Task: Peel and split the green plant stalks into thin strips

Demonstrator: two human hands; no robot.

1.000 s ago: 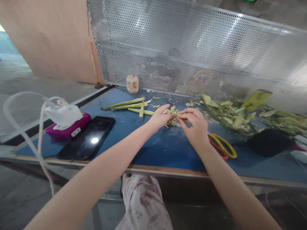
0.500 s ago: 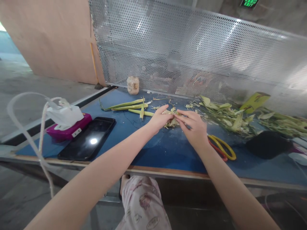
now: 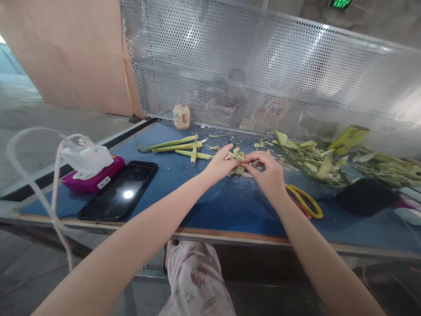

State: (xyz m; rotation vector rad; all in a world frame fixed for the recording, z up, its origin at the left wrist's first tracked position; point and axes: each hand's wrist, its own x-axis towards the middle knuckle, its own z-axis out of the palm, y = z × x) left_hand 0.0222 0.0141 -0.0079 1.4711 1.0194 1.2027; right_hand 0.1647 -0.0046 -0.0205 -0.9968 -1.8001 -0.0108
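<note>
My left hand [image 3: 221,166] and my right hand [image 3: 268,174] meet over the middle of the blue table, fingertips almost touching. Both pinch a small piece of plant stalk, mostly hidden by the fingers. Under and behind the fingertips lies a small heap of pale green peelings [image 3: 242,172]. To the left of my hands are several long green stalks [image 3: 174,147], one short piece lying across another. Yellow-handled scissors [image 3: 307,201] with some red rest beside my right wrist, partly covered by it.
At right are a pile of leafy husks [image 3: 315,162], an upright yellow-green piece [image 3: 349,138] and a black object [image 3: 366,197]. A phone [image 3: 120,191], a magenta tissue box [image 3: 95,175] and a jar [image 3: 181,116] stand left. A perforated metal screen [image 3: 204,66] closes the back.
My right hand's fingers have curled in more tightly at the fingertips, and less of the held piece shows. My left hand has barely shifted.
</note>
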